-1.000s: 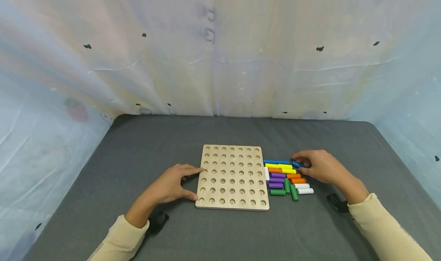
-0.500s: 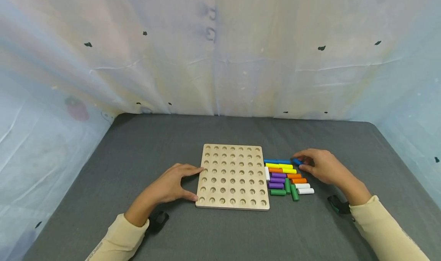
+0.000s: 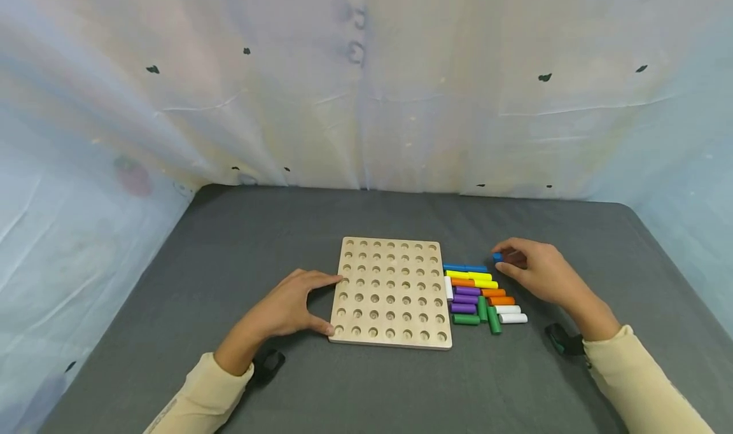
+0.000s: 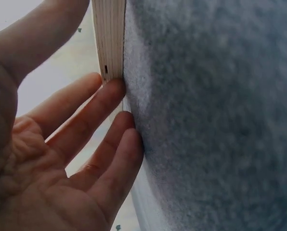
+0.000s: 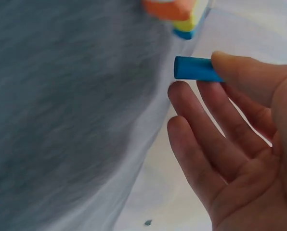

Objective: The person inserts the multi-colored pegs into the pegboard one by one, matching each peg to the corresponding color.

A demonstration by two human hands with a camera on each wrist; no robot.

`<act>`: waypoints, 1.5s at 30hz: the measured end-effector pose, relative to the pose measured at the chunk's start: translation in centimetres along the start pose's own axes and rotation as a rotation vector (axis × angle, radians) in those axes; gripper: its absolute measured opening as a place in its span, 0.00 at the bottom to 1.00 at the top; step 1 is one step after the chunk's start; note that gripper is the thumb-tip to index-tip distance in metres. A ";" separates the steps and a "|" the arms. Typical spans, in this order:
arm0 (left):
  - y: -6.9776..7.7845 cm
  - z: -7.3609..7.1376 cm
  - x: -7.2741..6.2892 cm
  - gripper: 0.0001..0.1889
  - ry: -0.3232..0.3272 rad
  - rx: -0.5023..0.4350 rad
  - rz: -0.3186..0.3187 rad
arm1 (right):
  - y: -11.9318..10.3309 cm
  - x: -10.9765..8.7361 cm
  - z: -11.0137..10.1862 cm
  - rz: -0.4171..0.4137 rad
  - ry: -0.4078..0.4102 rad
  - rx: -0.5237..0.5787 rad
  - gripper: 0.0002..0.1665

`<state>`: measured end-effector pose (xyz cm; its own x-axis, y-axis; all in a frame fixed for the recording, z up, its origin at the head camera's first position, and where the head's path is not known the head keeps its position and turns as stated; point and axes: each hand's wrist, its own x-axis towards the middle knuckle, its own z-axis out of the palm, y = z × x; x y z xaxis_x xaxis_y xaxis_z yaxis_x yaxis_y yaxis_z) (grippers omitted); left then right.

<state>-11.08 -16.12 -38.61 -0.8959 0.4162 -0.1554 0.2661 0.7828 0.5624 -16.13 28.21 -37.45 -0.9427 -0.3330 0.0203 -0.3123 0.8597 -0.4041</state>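
Note:
A square wooden pegboard (image 3: pixel 382 293) with rows of round holes lies on the grey table. My left hand (image 3: pixel 292 305) touches its left edge, thumb near the front corner and fingers farther back; in the left wrist view the fairly straight fingers (image 4: pixel 81 120) meet the board's side (image 4: pixel 110 43). Between thumb and fingers, my right hand (image 3: pixel 538 270) pinches a blue peg (image 5: pixel 194 68), held up off the table to the right of the board. The other fingers of that hand are loosely bent.
Loose pegs lie against the board's right side: blue (image 3: pixel 465 268), yellow (image 3: pixel 480 276), orange (image 3: pixel 501 301), purple (image 3: pixel 465 299), green (image 3: pixel 494 320) and white (image 3: pixel 513 318). A pale printed curtain (image 3: pixel 401 103) hangs behind the grey tabletop (image 3: pixel 389 389) and at its sides.
My right hand has lifted the blue peg from beside the other blue ones, moving slightly up and away. The left hand stays on the board's edge. The head view has shifted a little.

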 end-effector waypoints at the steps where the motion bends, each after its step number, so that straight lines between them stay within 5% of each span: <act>1: 0.0 0.0 0.0 0.47 -0.001 0.002 -0.001 | -0.3 0.2 -0.1 -0.005 0.006 0.001 0.15; 20: 0.4 0.1 -0.2 0.51 0.023 0.003 -0.059 | -9.3 6.9 1.0 -0.221 -0.026 0.132 0.15; 31: 0.2 -0.1 -0.3 0.48 0.040 0.018 -0.095 | -13.7 10.4 4.0 -0.308 -0.071 0.177 0.16; 45: -0.4 -0.5 -0.3 0.46 0.044 0.031 0.026 | -18.0 14.1 6.8 -0.281 -0.091 0.214 0.15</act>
<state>-11.07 -16.82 -38.39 -0.9030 0.4167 -0.1047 0.3000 0.7859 0.5406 -22.96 5.41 -36.12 -0.8062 -0.5860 0.0807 -0.5172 0.6321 -0.5770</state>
